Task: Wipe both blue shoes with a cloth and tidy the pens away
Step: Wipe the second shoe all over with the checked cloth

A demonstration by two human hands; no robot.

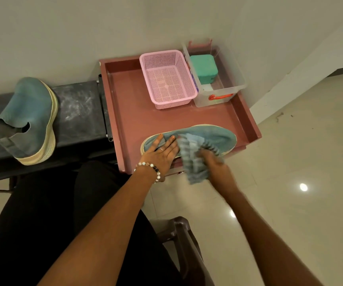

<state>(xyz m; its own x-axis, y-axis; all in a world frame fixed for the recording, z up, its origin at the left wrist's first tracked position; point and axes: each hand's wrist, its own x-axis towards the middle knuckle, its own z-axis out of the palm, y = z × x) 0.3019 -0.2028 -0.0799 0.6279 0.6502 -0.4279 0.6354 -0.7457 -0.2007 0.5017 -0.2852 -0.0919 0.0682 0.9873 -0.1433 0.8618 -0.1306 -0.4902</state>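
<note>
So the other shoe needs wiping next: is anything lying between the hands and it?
Nothing visible. The second blue shoe stands alone on the dark bench, left of the tray; the bench between it and the hands is bare.

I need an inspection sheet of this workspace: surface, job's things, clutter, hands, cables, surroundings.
Surface: reddish tray beside a dusty dark bench.
Job's things: one blue shoe on the tray's near edge; second shoe on the bench; striped cloth; pens: nothing seen.
Clutter: pink basket, clear box holding a green case.
Hands: left hand rests flat on the shoe; right hand, blurred, holds the cloth.
Cables: nothing seen.
Surroundings: pale wall, glossy tiled floor.
</note>
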